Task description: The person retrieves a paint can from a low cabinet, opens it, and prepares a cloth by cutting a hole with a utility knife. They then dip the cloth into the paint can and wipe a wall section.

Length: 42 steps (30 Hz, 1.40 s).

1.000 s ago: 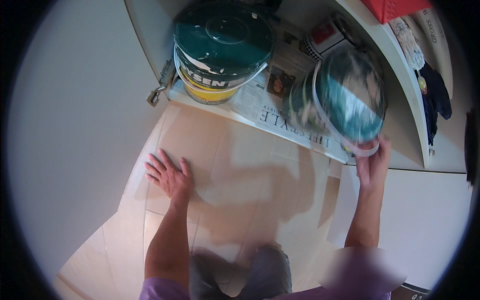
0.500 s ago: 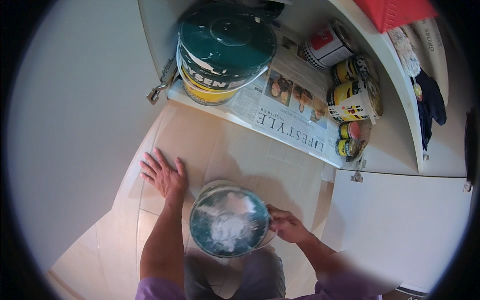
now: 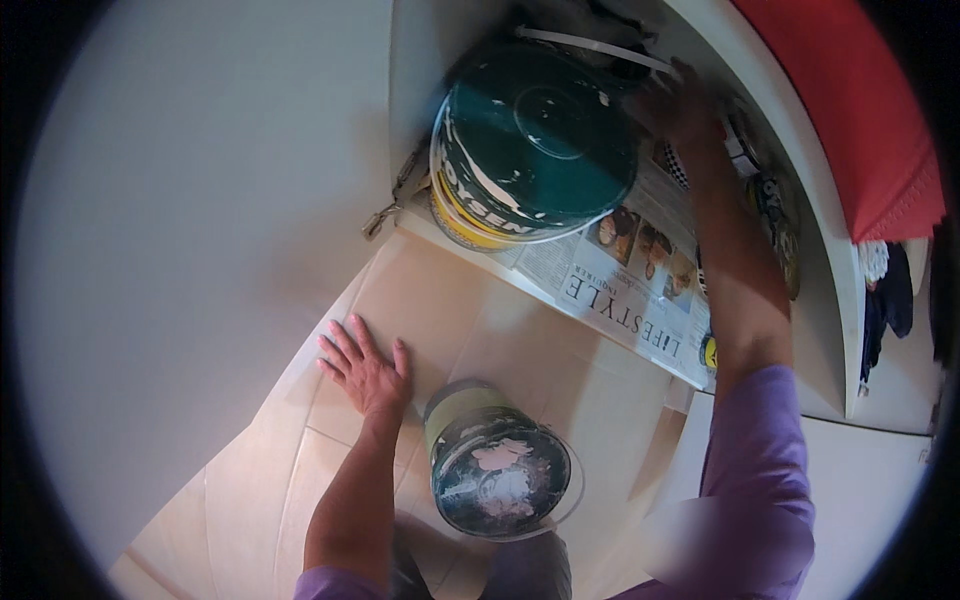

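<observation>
My left hand (image 3: 368, 375) lies open on the pale wood-look floor (image 3: 340, 450) with fingers spread. My right hand (image 3: 678, 112) reaches into the back of the cupboard beside a large green-lidded paint bucket (image 3: 535, 135), close to the end of a white strip (image 3: 590, 42); its fingers are dim and blurred, so I cannot see whether they grip it. A smaller bucket (image 3: 500, 480), its dark lid smeared with pale paint, stands on the floor in front of my knees, wire handle hanging loose. Newspaper (image 3: 620, 310) lines the cupboard's shelf.
An open white door (image 3: 200, 250) is at left, another white panel (image 3: 850, 480) at lower right. Partly hidden cans (image 3: 775, 220) line the cupboard's right side. A red item (image 3: 850, 110) and hanging dark cloths (image 3: 890, 300) are at upper right.
The smaller bucket came down from the shelf to the floor. My right hand let it go and moved up into the cupboard's back. The view shifted; my left hand stayed on the floor.
</observation>
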Motion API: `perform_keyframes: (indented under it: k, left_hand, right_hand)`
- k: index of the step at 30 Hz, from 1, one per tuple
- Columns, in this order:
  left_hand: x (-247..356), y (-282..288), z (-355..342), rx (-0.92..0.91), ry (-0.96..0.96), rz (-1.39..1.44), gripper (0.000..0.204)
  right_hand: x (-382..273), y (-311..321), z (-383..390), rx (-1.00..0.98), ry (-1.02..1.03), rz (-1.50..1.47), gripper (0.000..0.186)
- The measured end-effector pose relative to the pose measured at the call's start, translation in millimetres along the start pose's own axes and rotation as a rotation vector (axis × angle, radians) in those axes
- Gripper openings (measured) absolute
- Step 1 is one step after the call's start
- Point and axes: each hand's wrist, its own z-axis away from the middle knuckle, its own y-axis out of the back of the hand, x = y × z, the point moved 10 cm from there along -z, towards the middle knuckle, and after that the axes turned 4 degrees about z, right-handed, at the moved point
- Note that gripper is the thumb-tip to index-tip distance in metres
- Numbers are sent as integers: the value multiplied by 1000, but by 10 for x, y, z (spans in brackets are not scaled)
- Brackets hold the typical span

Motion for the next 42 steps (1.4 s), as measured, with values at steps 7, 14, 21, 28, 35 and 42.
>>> perform_keyframes:
  k: [7, 14, 21, 28, 35, 42]
  left_hand:
    - [-67, 2, -1, -7, 17, -9, 86]
    - [-26, 12, 1, -23, -2, -5, 85]
    - [-99, 90, 17, 16, 14, -11, 86]
    - [-16, 7, 41, 18, -27, 6, 84]
    - [-115, 78, 69, 44, -15, 1, 84]
    - [-70, -3, 97, -75, -61, 26, 83]
  right_hand:
    - [646, -98, -1151, -3, -145, -478, 47]
    - [257, 414, -726, 242, 394, 832, 49]
    - [-779, 460, 338, 22, 107, 718, 52]
    - [-509, 1124, 1575, 263, -161, -11, 42]
    - [-733, 1250, 4137, 440, -588, -1110, 13]
    - [-1451, 1367, 6644, 486, -904, -1056, 17]
